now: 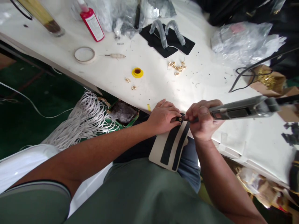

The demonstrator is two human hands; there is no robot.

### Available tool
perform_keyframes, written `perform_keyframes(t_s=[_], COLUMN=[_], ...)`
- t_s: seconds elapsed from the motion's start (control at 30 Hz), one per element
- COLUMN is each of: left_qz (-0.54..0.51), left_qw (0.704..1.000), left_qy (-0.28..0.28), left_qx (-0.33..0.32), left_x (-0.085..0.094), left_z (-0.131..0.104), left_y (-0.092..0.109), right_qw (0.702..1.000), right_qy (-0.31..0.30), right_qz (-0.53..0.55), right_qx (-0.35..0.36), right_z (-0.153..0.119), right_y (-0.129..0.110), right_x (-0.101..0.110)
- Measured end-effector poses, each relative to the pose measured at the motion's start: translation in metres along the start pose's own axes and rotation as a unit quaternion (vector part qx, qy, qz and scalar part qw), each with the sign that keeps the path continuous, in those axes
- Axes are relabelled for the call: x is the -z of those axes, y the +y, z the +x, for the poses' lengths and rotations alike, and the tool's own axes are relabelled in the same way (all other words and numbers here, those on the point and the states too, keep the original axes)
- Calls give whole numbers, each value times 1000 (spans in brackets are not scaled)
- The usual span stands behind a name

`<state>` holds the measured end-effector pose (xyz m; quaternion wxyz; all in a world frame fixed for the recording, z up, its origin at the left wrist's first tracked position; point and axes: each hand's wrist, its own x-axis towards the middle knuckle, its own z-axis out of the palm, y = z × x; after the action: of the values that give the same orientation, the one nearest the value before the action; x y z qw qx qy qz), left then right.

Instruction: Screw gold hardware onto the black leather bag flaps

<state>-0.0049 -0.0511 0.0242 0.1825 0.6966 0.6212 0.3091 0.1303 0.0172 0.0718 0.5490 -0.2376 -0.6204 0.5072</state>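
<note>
A beige leather-like panel (pixel 159 148) with two black strips hangs over the table's front edge toward my lap. My left hand (pixel 163 117) lies over its upper end, thumb and forefinger closed in around a small round metal fitting (pixel 180 119) on a black strip. In my right hand (pixel 205 119) is an electric screwdriver (pixel 243 108), gripped near its front and held almost level. Its tip points left and meets the panel close to the fitting and my left fingertips. Where the tip touches is partly hidden by my fingers.
Gold-coloured clasps (pixel 177 67) lie on the white table (pixel 112 73) beyond my hands. Near them are a yellow spool (pixel 137 72), an awl (pixel 116 56), a tape roll (pixel 84 54), a red bottle (pixel 92 25) and black panels with wrapped handles (pixel 160 34). A cable (pixel 252 67) arcs at right.
</note>
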Motion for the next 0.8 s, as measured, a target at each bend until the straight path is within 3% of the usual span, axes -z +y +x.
perform_keyframes(t_s=[0.33, 0.47, 0.57, 0.63, 0.73, 0.8], left_qz=[44, 45, 56, 71, 91, 104], left_qw=[999, 999, 998, 997, 996, 994], left_qy=[-9, 8, 8, -5, -21, -20], left_qx=[-1, -6, -14, -13, -14, -20], left_x=[7, 6, 6, 7, 8, 8], left_z=[1, 1, 1, 2, 3, 4], left_y=[10, 11, 11, 12, 13, 12], right_qw=[993, 993, 980, 941, 815, 742], right_qy=[-6, 10, 13, -18, -114, -169], right_qz=[-115, -114, -199, -337, -559, -632], right_qx=[-18, 2, -7, -31, -102, -149], right_z=[-2, 8, 20, 26, 28, 24], right_y=[5, -16, -32, -33, -18, -4], right_x=[7, 9, 25, 46, 84, 108])
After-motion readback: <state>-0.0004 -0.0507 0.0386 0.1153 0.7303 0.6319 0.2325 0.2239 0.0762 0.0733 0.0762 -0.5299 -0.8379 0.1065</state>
